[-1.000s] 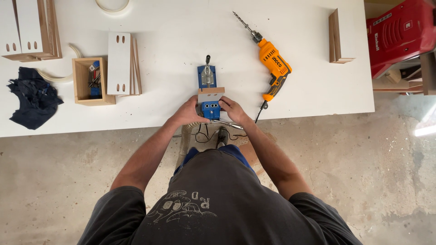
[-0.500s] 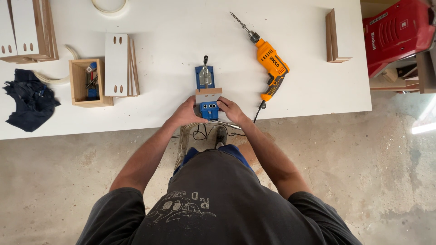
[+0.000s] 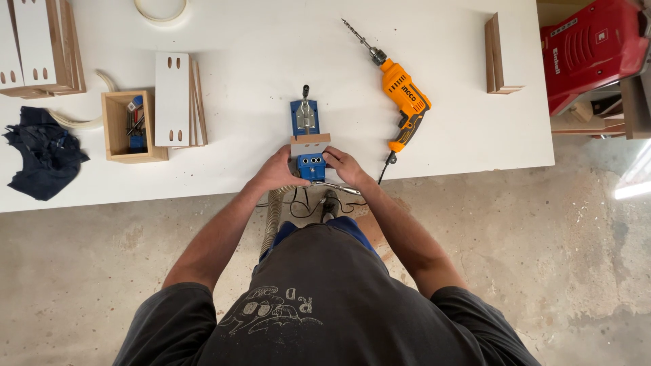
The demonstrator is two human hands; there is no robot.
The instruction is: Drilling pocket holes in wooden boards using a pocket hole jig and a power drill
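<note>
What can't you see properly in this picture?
- Head view: the front of the blue jig is partly covered by the left hand and right hand.
- The red machine is cut off by the right edge.
- Items in the wooden box are too small to identify.

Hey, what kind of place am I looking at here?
Most likely a woodworking shop. An orange drill lies on a white table, stacks of cut boards with slotted holes sit nearby, and both hands, left hand and right hand, hold a blue jig at the table's edge.
</note>
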